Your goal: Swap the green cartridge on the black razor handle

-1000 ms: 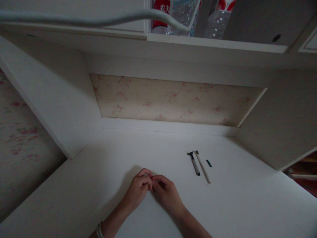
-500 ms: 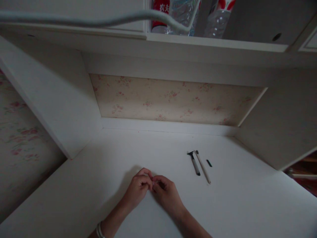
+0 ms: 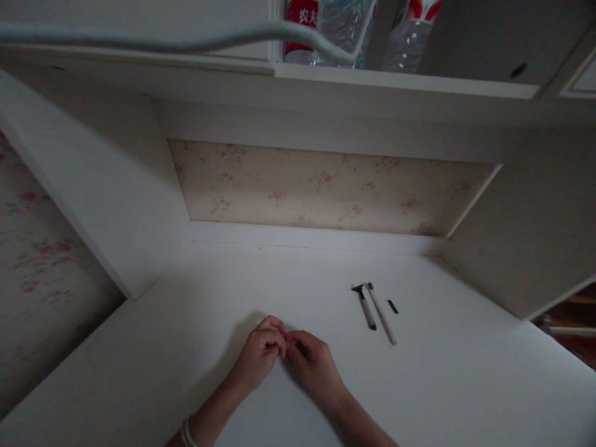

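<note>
My left hand [image 3: 261,352] and my right hand [image 3: 313,361] meet at their fingertips over the white desk [image 3: 261,279]. Both are closed in a pinch. Whatever lies between the fingertips is too small and too covered to name. To the right of my right hand lies a razor [image 3: 366,308] with a grey and black handle. Beside it is a toothbrush [image 3: 382,315] with a pale handle and a dark head. A small dark green strip [image 3: 393,307] rests farther right.
Side panels [image 3: 107,174] and a low back ledge [image 3: 316,238] enclose the desk. Overhead, a shelf [image 3: 405,82] holds plastic bottles [image 3: 407,43]. A pale cable [image 3: 186,41] crosses in front of it.
The fingers of my right hand have shifted very slightly at the pinch. Everything else stays in place.
</note>
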`<state>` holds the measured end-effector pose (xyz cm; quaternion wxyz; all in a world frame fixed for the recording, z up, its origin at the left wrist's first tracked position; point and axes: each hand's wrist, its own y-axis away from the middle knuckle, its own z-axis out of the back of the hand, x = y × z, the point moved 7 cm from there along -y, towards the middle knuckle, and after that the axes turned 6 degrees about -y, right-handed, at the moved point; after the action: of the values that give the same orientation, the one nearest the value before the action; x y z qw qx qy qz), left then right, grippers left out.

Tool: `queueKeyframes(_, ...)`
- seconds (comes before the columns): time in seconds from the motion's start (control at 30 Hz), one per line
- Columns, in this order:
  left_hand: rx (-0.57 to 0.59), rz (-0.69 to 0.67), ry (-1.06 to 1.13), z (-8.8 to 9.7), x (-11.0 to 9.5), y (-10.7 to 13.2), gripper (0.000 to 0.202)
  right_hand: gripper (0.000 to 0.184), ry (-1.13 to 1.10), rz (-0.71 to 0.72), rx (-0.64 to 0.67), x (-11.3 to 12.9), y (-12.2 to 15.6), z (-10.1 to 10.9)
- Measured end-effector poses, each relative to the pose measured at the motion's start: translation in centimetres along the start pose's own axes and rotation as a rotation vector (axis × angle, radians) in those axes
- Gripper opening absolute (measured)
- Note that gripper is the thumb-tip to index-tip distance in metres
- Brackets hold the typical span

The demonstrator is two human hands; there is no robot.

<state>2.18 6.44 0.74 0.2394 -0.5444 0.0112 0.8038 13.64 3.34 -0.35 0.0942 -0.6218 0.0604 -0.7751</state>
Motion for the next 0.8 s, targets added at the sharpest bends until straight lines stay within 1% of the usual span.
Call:
queueKeyframes(0.23, 0.007, 0.016, -0.010, -0.2, 0.3, 0.0, 0.027, 0.022, 0.080, 0.123, -0.001, 1.5, 0.2, 0.2)
queueKeyframes(0.4, 0.014, 0.027, -0.019, -0.3, 0.4, -0.1, 0.026, 0.022, 0.157, 0.215, 0.034, 2.5, 0.7, 0.0)
queueKeyframes(0.57, 0.006, 0.026, -0.032, -0.2, 0.2, 0.0, 0.026, 0.021, 0.239, 0.249, 0.026, 2.3, 0.8, -0.1)
queueKeyframes(0.63, 0.008, 0.029, -0.028, -0.2, 0.2, 0.0, 0.026, 0.020, 0.295, 0.250, 0.011, 2.2, 0.8, -0.2)
queueKeyframes(0.8, 0.012, 0.014, -0.026, -0.3, 0.2, 0.0, 0.026, 0.016, 0.460, 0.266, 0.024, 2.0, 1.0, -0.8)
